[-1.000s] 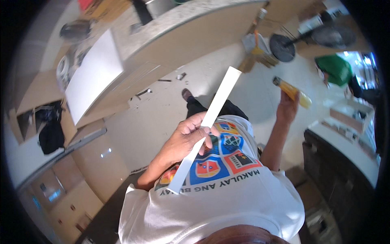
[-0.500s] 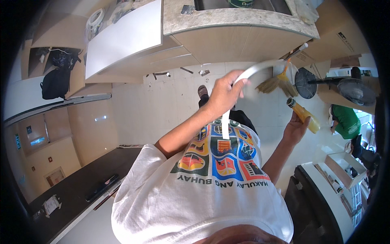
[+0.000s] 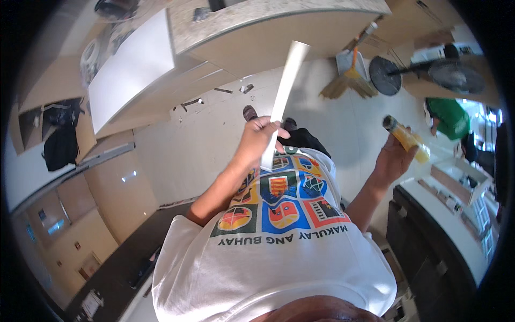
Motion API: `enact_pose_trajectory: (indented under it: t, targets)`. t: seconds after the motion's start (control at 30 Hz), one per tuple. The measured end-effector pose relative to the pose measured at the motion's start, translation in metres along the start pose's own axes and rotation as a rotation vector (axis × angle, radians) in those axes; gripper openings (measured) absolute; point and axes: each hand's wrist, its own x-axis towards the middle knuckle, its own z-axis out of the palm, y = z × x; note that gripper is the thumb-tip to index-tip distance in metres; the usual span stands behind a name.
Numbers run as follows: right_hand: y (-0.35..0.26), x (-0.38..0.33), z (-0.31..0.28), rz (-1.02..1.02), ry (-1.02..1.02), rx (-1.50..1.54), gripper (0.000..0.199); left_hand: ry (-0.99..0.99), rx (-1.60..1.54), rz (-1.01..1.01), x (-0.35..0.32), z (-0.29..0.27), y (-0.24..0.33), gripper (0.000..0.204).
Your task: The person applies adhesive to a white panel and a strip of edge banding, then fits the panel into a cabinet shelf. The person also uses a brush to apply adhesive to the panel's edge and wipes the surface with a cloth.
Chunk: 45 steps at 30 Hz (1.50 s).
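Note:
My left hand is closed around the lower part of a long white flexible strip. The strip stands up from my fingers toward the cabinet fronts, and its short lower end hangs just in front of my shirt. Out to the right, my right hand grips a clear bottle with yellow contents. The bottle is tilted, its dark neck pointing up and to the left. Its lower part shows past my fingers.
Ahead runs a base cabinet with a stone-look countertop and a white panel. A broom and a black fan stand right of it. Dark scraps lie on the floor. Far right is a person in green.
The strip, curved over to the right before, now stands nearly straight up. My left hand has shifted left and slightly down in view. The head view has turned, moving the room leftward.

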Motion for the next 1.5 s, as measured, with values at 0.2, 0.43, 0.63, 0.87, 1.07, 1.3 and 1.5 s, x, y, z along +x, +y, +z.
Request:
enact_pose_trajectory:
  t: [0.2,0.43,0.63,0.87,1.07,1.3,1.5]
  targets:
    - [0.061,-0.019,0.045,-0.030,-0.239,-0.756,0.045,-0.056,0.170,-0.030,0.039,0.001,0.000,0.021]
    - [0.102,-0.044,0.069,0.068,-0.467,-1.115,0.033,-0.130,0.353,-0.008,0.041,0.017,0.009,0.022]
    - [0.112,-0.026,0.071,-0.204,-0.607,-1.484,0.030,-0.126,0.414,0.030,0.038,0.020,0.000,0.019]
    - [0.105,-0.023,0.074,-0.134,-0.613,-1.404,0.026,-0.178,0.418,0.069,0.038,0.021,0.003,0.020]
    - [0.106,-0.014,0.073,-0.014,-0.385,-1.313,0.024,-0.147,0.409,0.104,0.036,0.022,0.006,0.021]
    - [0.097,-0.032,0.065,-0.113,-0.605,-1.465,0.028,-0.141,0.450,0.121,0.036,0.020,0.006,0.021]
    - [0.103,-0.002,0.061,-0.149,-0.293,-1.272,0.026,-0.142,0.467,0.076,0.034,0.023,0.004,0.021]
